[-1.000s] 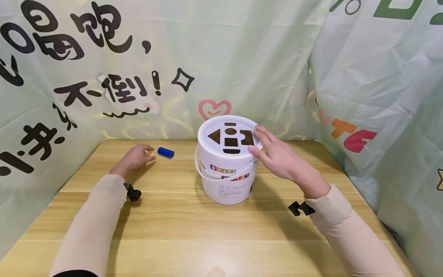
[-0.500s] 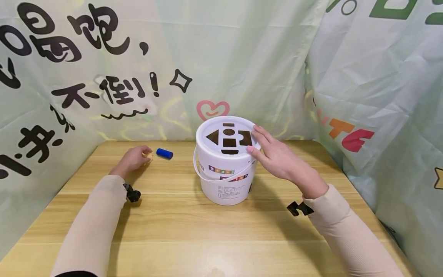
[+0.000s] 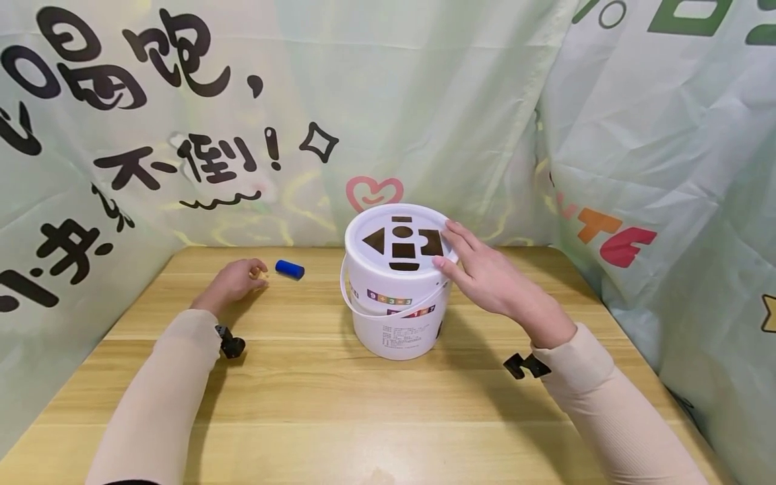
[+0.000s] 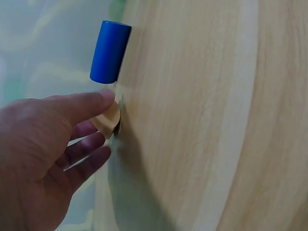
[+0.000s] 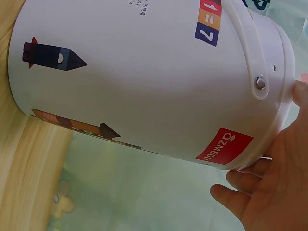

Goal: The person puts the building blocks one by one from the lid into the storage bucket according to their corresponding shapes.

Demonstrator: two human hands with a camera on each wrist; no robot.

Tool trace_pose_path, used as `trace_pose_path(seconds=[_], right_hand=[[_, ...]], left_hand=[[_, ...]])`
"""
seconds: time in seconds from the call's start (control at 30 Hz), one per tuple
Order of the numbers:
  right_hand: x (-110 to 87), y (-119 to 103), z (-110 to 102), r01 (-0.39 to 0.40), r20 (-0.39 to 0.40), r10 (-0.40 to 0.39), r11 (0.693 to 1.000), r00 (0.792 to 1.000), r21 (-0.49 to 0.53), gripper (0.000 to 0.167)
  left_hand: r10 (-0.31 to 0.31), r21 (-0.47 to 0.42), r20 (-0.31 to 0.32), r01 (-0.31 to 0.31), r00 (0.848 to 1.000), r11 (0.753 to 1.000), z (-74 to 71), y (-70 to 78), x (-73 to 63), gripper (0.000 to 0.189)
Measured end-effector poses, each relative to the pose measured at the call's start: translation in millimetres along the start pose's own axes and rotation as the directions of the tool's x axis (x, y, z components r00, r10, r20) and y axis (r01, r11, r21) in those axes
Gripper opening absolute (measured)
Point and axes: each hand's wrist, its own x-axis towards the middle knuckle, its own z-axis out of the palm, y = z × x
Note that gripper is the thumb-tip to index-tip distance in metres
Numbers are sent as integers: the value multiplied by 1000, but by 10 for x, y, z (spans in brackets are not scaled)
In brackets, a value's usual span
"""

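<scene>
My left hand (image 3: 238, 277) is at the back left of the table, its thumb and fingers pinching a small pale wooden block (image 4: 110, 118) with a rounded edge. Most of the block is hidden behind the fingers. Just beyond the fingertips lies a blue cylinder (image 3: 289, 269) on its side. My right hand (image 3: 488, 273) rests on the right rim of a white bucket (image 3: 397, 330), fingers extended along the edge and thumb on the lid. Shaped holes, among them a triangle, a circle and a square, are cut in the bucket's lid (image 3: 378, 217).
The bucket stands upright on a wooden table (image 3: 291, 404), its white handle (image 3: 364, 314) hanging down the front. Printed cloth curtains (image 3: 455, 101) close in the table at the back and both sides.
My left fingers have closed around the wooden block, which lay by the blue cylinder. The right hand stays on the bucket's rim.
</scene>
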Motion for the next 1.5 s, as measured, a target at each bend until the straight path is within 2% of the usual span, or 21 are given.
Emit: trace_pose_path(seconds=[0.2, 0.47, 0.57, 0.73, 0.93, 1.2, 1.33, 1.5], right_hand=[[0, -7, 7, -1, 6, 1, 1000, 1000, 2, 75], [1, 3, 0, 1, 6, -1, 1000, 1000, 3, 75], [-1, 7, -2, 5, 2, -5, 1000, 1000, -1, 74], [-3, 10, 4, 5, 1, -5, 1000, 1000, -1, 74], [-1, 13, 0, 9, -1, -9, 1000, 1000, 1, 74], [-2, 8, -7, 8, 2, -8, 1000, 1000, 2, 75], [-1, 5, -9, 9, 1, -9, 1000, 1000, 1, 75], [0, 4, -8, 12, -2, -12, 1000, 1000, -2, 74]], left_hand=[[-11, 10, -11, 11, 1000, 1000, 5, 5, -33, 33], [-25, -46, -26, 24, 999, 999, -105, 43, -120, 35], [-15, -28, -39, 14, 999, 1000, -142, 74, -113, 35], [44, 34, -58, -42, 997, 999, -225, 158, -95, 35], [73, 6, -86, -73, 994, 997, -362, 318, -113, 42], [127, -35, -100, -131, 987, 991, -535, 571, -126, 33], [161, -24, -129, -165, 978, 986, -624, 713, -133, 37], [197, -24, -169, -204, 966, 979, -724, 961, -178, 39]])
